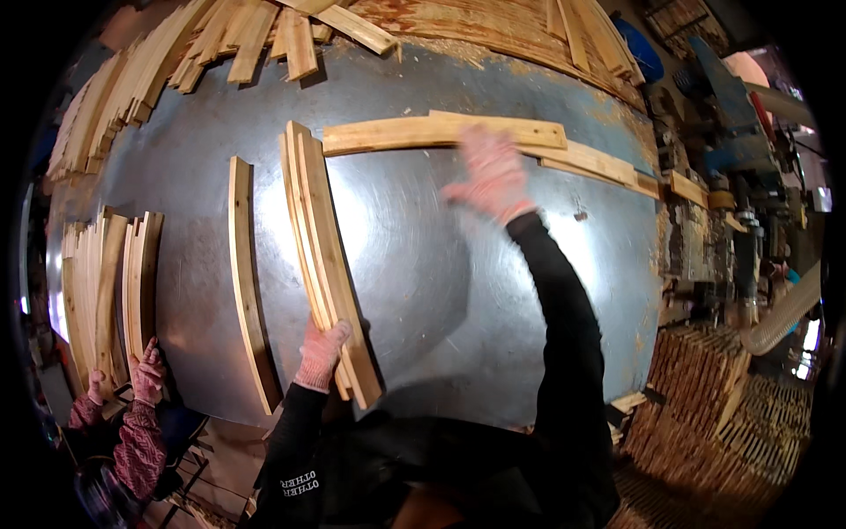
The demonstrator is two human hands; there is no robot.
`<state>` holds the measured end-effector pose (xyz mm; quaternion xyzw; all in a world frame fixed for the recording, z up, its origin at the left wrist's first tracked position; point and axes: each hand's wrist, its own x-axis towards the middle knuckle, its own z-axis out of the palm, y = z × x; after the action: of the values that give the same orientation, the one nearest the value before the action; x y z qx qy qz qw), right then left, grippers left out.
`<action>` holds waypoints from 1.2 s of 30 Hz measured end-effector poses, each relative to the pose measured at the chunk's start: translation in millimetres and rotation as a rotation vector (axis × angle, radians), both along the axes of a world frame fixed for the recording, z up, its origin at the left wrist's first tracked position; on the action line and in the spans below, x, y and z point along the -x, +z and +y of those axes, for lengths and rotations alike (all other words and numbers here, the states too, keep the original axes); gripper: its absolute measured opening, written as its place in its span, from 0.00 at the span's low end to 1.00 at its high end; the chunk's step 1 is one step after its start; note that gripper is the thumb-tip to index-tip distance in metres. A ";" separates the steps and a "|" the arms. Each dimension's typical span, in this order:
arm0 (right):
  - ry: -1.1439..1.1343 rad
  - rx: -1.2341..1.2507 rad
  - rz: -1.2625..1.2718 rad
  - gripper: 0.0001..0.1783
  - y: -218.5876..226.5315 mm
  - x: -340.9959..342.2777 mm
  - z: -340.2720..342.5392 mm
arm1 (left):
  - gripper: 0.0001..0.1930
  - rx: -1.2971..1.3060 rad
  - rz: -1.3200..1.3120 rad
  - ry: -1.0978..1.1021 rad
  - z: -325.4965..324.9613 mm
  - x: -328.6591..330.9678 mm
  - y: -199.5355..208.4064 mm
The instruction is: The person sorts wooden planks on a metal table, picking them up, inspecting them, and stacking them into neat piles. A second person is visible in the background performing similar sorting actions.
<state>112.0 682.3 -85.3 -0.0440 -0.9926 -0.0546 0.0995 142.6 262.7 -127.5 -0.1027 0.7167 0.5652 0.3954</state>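
Note:
My left hand [322,354], in a pinkish knit glove, is closed around the near end of a small bundle of wooden slats [319,256]. The bundle lies lengthwise on a grey metal tabletop [414,256]. My right hand [493,172], gloved alike and blurred by motion, has its thumb stretched out to the left. Its fingertips are over a wooden slat [397,134] that lies crosswise at the far side. More slats [599,163] overlap that one toward the right. Whether the right fingertips touch the wood, I cannot tell. A single slat [247,282] lies left of the bundle.
At the left, another person's gloved hands [146,375] hold upright-edged slats [141,282]. Stacks of slats [150,75] line the far left edge. Machinery [705,203] stands beyond the right edge, with piled wood [687,397] below it and a ribbed hose [780,317].

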 end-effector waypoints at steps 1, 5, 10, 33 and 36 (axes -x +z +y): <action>-0.138 -0.028 -0.192 0.67 30.2 19.1 28.0 | 0.21 -0.250 0.017 0.152 -13.7 -9.5 -13.6; -0.312 -0.083 -0.402 0.67 6.1 28.8 113.7 | 0.24 0.374 0.703 -0.069 -46.7 -5.7 17.4; -0.226 0.045 -0.554 0.65 1.5 21.5 129.0 | 0.33 1.031 0.988 -0.363 -109.8 10.0 52.1; -0.417 1.521 -0.663 0.37 -30.6 -45.5 -253.1 | 0.51 0.836 0.673 -0.201 -114.2 10.8 36.9; -0.208 1.412 -0.542 0.32 -52.3 -12.3 -315.5 | 0.55 0.749 0.748 -0.257 -120.3 5.5 29.5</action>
<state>124.3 366.8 -137.6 -0.1754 -0.7724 0.5749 -0.2051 137.2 142.4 -98.0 0.0600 0.9676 0.2163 0.1157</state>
